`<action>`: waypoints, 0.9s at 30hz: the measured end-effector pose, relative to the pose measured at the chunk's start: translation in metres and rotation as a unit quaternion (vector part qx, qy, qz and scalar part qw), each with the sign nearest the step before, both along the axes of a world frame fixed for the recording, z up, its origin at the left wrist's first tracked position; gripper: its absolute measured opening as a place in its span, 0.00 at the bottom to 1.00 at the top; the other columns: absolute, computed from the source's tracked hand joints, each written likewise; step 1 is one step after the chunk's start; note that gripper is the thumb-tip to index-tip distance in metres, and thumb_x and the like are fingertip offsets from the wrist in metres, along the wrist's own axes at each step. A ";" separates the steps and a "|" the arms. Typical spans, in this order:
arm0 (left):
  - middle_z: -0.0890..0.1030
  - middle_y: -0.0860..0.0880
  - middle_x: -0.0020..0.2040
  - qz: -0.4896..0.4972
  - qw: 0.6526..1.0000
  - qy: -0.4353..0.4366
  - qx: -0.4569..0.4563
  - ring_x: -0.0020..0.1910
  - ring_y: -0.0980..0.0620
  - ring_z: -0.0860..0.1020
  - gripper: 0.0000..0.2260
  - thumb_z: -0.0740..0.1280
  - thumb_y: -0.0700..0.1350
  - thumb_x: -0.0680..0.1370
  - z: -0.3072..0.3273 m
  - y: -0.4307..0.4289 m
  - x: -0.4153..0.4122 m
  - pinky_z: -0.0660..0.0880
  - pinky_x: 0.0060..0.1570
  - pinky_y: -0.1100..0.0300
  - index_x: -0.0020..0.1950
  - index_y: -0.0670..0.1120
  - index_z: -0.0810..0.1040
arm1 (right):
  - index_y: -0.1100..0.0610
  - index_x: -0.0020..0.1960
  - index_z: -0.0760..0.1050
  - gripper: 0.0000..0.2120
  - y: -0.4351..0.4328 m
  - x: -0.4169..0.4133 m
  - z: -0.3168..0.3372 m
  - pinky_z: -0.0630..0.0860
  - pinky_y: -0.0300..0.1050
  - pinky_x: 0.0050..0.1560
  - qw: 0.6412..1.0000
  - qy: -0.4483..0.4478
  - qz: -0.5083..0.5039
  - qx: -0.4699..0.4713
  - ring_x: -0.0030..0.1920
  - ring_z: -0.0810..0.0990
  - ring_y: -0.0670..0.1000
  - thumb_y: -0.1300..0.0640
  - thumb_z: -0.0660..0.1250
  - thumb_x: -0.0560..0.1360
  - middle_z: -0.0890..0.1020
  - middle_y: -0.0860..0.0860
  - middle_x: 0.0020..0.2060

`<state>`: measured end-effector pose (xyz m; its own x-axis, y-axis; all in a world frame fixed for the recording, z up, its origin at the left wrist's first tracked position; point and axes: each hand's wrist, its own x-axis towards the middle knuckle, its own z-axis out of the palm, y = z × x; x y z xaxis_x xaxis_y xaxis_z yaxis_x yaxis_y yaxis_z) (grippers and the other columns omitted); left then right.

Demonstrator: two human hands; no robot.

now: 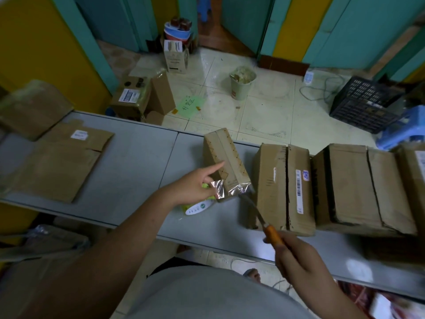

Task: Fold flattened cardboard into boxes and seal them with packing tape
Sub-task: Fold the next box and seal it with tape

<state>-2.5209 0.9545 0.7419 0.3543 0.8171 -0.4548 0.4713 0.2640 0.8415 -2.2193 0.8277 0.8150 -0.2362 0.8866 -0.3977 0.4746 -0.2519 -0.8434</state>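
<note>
A small folded cardboard box (226,157) stands on the grey table (138,157), with clear packing tape (219,189) hanging loose off its near end. My left hand (195,185) pinches that tape strip, index finger stretched toward the box. My right hand (299,256) grips an orange-handled knife (264,217) whose blade tip reaches the tape at the box's near corner. A tape roll with a green and white label (197,207) lies under my left hand, partly hidden.
Two larger taped boxes (285,187) (358,189) stand in a row to the right. Flattened cardboard (57,162) lies at the table's left. On the floor beyond are boxes, a bin (241,81), a black crate (365,104) and a blue stool (404,130).
</note>
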 end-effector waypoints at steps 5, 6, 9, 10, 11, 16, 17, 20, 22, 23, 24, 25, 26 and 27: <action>0.88 0.58 0.55 0.003 1.000 0.010 0.002 0.53 0.62 0.85 0.38 0.71 0.46 0.83 0.002 -0.001 0.000 0.78 0.50 0.62 0.83 0.69 0.53 | 0.41 0.42 0.79 0.17 0.035 -0.045 0.009 0.66 0.41 0.29 0.998 0.055 -0.005 -0.012 0.27 0.68 0.47 0.49 0.59 0.86 0.71 0.47 0.25; 0.88 0.59 0.54 0.000 1.000 0.010 -0.001 0.53 0.62 0.85 0.38 0.70 0.45 0.83 0.003 -0.001 0.000 0.77 0.50 0.63 0.84 0.68 0.52 | 0.43 0.43 0.79 0.16 0.043 -0.052 0.006 0.67 0.40 0.29 0.999 0.041 0.001 -0.013 0.26 0.69 0.46 0.51 0.59 0.87 0.71 0.47 0.25; 0.88 0.60 0.53 -0.008 1.000 0.011 -0.006 0.53 0.62 0.85 0.39 0.70 0.44 0.84 0.007 -0.002 0.000 0.76 0.52 0.63 0.85 0.67 0.51 | 0.52 0.49 0.80 0.14 0.059 -0.064 -0.004 0.69 0.39 0.31 0.999 -0.014 0.031 -0.015 0.27 0.73 0.43 0.49 0.59 0.86 0.76 0.46 0.25; 0.88 0.61 0.52 -0.011 1.000 0.014 -0.006 0.53 0.62 0.85 0.39 0.69 0.44 0.84 0.008 -0.002 -0.001 0.76 0.51 0.63 0.85 0.67 0.50 | 0.54 0.50 0.81 0.16 0.062 -0.066 -0.007 0.70 0.40 0.32 0.998 -0.030 0.044 -0.017 0.27 0.74 0.42 0.48 0.58 0.86 0.76 0.46 0.25; 0.88 0.61 0.51 -0.014 1.000 0.016 -0.006 0.52 0.62 0.85 0.39 0.69 0.44 0.84 0.009 -0.002 -0.001 0.76 0.51 0.63 0.85 0.67 0.50 | 0.57 0.50 0.80 0.18 0.065 -0.068 -0.009 0.70 0.43 0.33 0.997 -0.046 0.054 -0.019 0.27 0.74 0.42 0.47 0.58 0.86 0.76 0.46 0.25; 0.87 0.61 0.48 -0.017 0.999 0.029 -0.009 0.50 0.63 0.85 0.39 0.67 0.40 0.84 0.012 -0.003 -0.003 0.76 0.53 0.61 0.85 0.66 0.50 | 0.60 0.50 0.80 0.18 0.074 -0.073 -0.013 0.71 0.47 0.36 0.992 -0.099 0.078 -0.033 0.30 0.75 0.47 0.49 0.58 0.86 0.78 0.50 0.30; 0.87 0.61 0.47 -0.019 0.999 0.032 -0.011 0.50 0.64 0.85 0.39 0.67 0.39 0.84 0.013 -0.002 -0.003 0.76 0.53 0.62 0.85 0.66 0.50 | 0.60 0.51 0.79 0.18 0.075 -0.075 -0.013 0.71 0.47 0.36 0.990 -0.105 0.081 -0.039 0.30 0.75 0.47 0.49 0.58 0.86 0.78 0.51 0.30; 0.88 0.58 0.47 -0.025 0.999 0.041 -0.009 0.49 0.65 0.84 0.39 0.65 0.37 0.84 0.014 -0.002 -0.003 0.74 0.52 0.65 0.85 0.65 0.50 | 0.60 0.53 0.79 0.18 0.083 -0.082 -0.009 0.67 0.41 0.31 0.988 -0.114 0.095 -0.049 0.25 0.72 0.42 0.49 0.57 0.86 0.76 0.49 0.30; 0.88 0.56 0.46 -0.027 0.999 0.041 -0.005 0.48 0.63 0.84 0.39 0.64 0.36 0.84 0.014 -0.002 -0.003 0.74 0.52 0.66 0.85 0.65 0.50 | 0.60 0.54 0.79 0.17 0.090 -0.089 -0.008 0.66 0.38 0.28 0.985 -0.124 0.104 -0.052 0.24 0.71 0.41 0.49 0.57 0.86 0.76 0.48 0.30; 0.88 0.56 0.45 -0.028 0.999 0.039 -0.004 0.48 0.62 0.85 0.40 0.64 0.35 0.84 0.014 -0.002 -0.002 0.75 0.53 0.66 0.85 0.65 0.50 | 0.60 0.54 0.78 0.17 0.094 -0.093 -0.007 0.66 0.39 0.28 0.984 -0.132 0.109 -0.055 0.25 0.72 0.43 0.49 0.57 0.86 0.76 0.49 0.31; 0.88 0.56 0.44 -0.029 0.999 0.038 -0.003 0.48 0.61 0.85 0.40 0.64 0.34 0.84 0.014 -0.002 -0.002 0.76 0.53 0.65 0.85 0.65 0.50 | 0.60 0.53 0.78 0.16 0.099 -0.096 -0.006 0.67 0.38 0.28 0.982 -0.140 0.115 -0.060 0.27 0.73 0.45 0.50 0.57 0.86 0.77 0.50 0.33; 0.88 0.55 0.44 -0.029 0.999 0.037 -0.003 0.48 0.60 0.85 0.40 0.64 0.34 0.83 0.013 -0.001 -0.002 0.76 0.54 0.65 0.85 0.65 0.51 | 0.59 0.52 0.78 0.16 0.103 -0.100 -0.005 0.68 0.38 0.28 0.980 -0.145 0.121 -0.067 0.27 0.73 0.46 0.50 0.57 0.86 0.77 0.51 0.33; 0.88 0.55 0.44 -0.029 0.999 0.036 -0.004 0.48 0.59 0.85 0.40 0.64 0.34 0.83 0.013 -0.001 -0.001 0.76 0.54 0.66 0.85 0.65 0.51 | 0.58 0.50 0.78 0.15 0.107 -0.102 -0.004 0.68 0.37 0.26 0.978 -0.148 0.126 -0.074 0.26 0.73 0.46 0.51 0.57 0.86 0.78 0.51 0.34; 0.88 0.55 0.45 -0.027 0.999 0.036 -0.007 0.48 0.59 0.85 0.40 0.64 0.34 0.83 0.013 -0.001 -0.001 0.76 0.54 0.66 0.85 0.66 0.51 | 0.57 0.48 0.77 0.15 0.110 -0.104 -0.004 0.68 0.36 0.24 0.977 -0.151 0.129 -0.081 0.26 0.73 0.46 0.51 0.57 0.86 0.78 0.51 0.34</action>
